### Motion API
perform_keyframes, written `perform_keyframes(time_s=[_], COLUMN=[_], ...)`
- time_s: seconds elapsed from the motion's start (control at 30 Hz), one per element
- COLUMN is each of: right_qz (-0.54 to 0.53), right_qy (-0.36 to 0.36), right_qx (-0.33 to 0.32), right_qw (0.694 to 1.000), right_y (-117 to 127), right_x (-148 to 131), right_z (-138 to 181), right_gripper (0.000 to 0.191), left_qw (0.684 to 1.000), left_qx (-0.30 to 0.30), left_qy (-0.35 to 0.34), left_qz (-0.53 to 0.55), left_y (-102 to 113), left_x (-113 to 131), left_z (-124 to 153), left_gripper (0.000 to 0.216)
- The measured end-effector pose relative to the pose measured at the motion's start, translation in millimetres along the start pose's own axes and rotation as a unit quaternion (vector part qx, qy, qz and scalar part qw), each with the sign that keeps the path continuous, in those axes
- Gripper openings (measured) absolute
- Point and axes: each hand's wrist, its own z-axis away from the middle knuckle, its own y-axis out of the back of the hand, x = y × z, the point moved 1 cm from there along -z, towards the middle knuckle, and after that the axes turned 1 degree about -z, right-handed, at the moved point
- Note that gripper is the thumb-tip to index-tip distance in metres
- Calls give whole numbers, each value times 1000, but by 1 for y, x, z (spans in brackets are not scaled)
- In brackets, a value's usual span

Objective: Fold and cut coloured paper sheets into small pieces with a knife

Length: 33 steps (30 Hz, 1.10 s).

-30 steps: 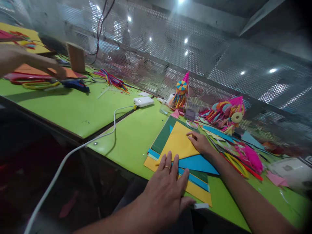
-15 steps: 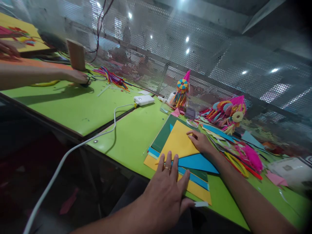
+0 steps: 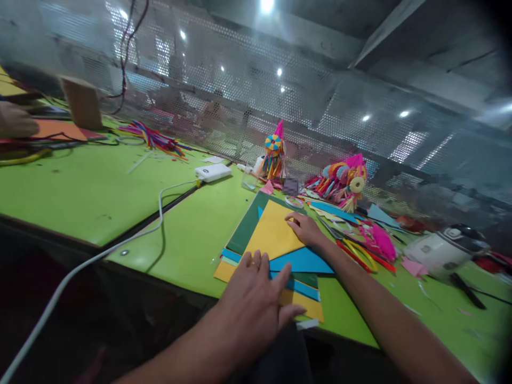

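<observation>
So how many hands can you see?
3. Your left hand is spread on the near side of the paper stack, your right hand is at the top yellow sheet's right edge, and a co-worker's hand is at far left, partly cut off. More may be hidden.

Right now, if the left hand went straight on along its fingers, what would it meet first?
Most likely the yellow sheet: the left hand ends right at its lower edge. Depth is unclear, so it may touch or hover just over it.

One head-worn view, facing forward and down, close above left hand (image 3: 254,293) and right hand (image 3: 307,230), across table (image 3: 188,234) to mesh (image 3: 228,93)
</observation>
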Motion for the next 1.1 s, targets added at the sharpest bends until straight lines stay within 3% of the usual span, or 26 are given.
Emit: perform_keyframes(time_s=[0.1,0.23,0.4,0.5,0.73,1.0,1.07,1.1], right_qz=[8,13,26,35,52,79,86,91], right_qy=[-10,-16,-19,-20,-20,35,83,142], right_qx=[-2,-4,-6,-9,-8,5,13,15], right_qw=[1000,1000,999,999,998,996,993,986], right_y=[0,1,4,6,5,21,30,33], right_x=[-1,-4,-8,-10,-11,-21,-35,-45], right_z=[-1,-1,0,0,1,4,16,26], right_gripper=[22,23,22,22,23,18,17,17], left_qw=[999,994,992,992,994,996,995,995], left_qx=[-40,-93,-108,-120,-2,-25,-32,-37], left_qy=[-11,-36,-45,-9,-86,-71,-68,-69], left_qz=[-12,-48,-54,-43,-63,-57,-62,-62], left_y=[18,23,13,1,-21,-13,-11,-11], left_x=[-9,-30,-59,-68,-69,-77,-76,-76], left_z=[-20,-48,-90,-105,-96,-101,-102,-102], left_gripper=[50,24,25,25,26,23,22,22])
